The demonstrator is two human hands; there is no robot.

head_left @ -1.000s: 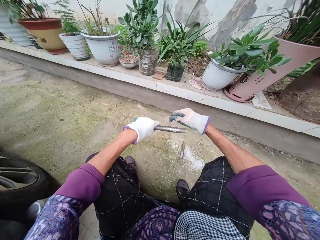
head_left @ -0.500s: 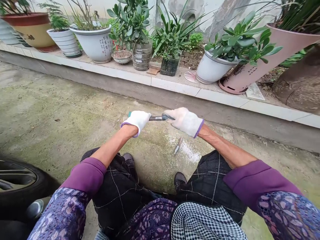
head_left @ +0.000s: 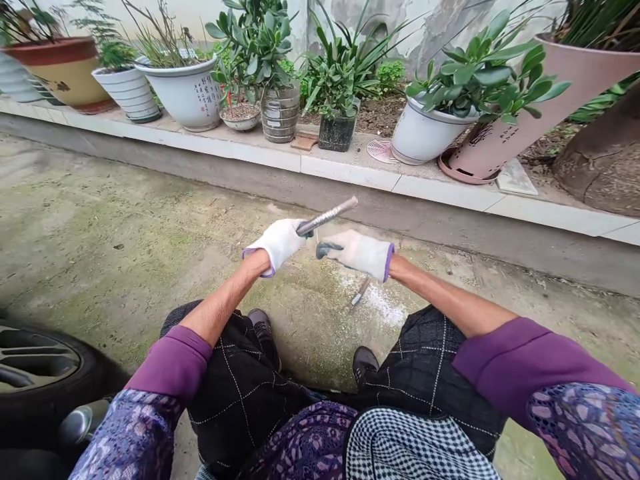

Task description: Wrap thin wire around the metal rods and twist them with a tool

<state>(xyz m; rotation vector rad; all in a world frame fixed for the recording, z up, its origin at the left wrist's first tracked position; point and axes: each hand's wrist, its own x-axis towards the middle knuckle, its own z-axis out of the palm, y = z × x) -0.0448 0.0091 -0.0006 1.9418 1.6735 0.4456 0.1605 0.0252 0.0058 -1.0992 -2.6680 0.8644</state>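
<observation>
My left hand (head_left: 283, 240), in a white glove with dark grip coating, is closed around a stick-like tool (head_left: 327, 217). The tool has a grey, partly shiny wrapped shaft and a pale brownish tip, which points up and to the right; its other end is hidden by the glove. My right hand (head_left: 354, 251), gloved the same way, is just below and to the right of the shaft, apart from it. Its fingers reach left and bend slightly, with nothing visible in them. On the ground under it lies a small tool (head_left: 360, 293) with a brownish handle and grey end.
White flakes (head_left: 387, 308) are scattered on the concrete ground (head_left: 150, 233). Ahead runs a low tiled ledge (head_left: 345, 170) with several potted plants, among them a white pot (head_left: 425, 133) and a tall pink planter (head_left: 530, 113). A car wheel (head_left: 45, 360) is close on my left.
My right hand has let go of the stick-like tool and dropped slightly below it. The tool's free end has swung up and now shows uncovered, still in my left hand.
</observation>
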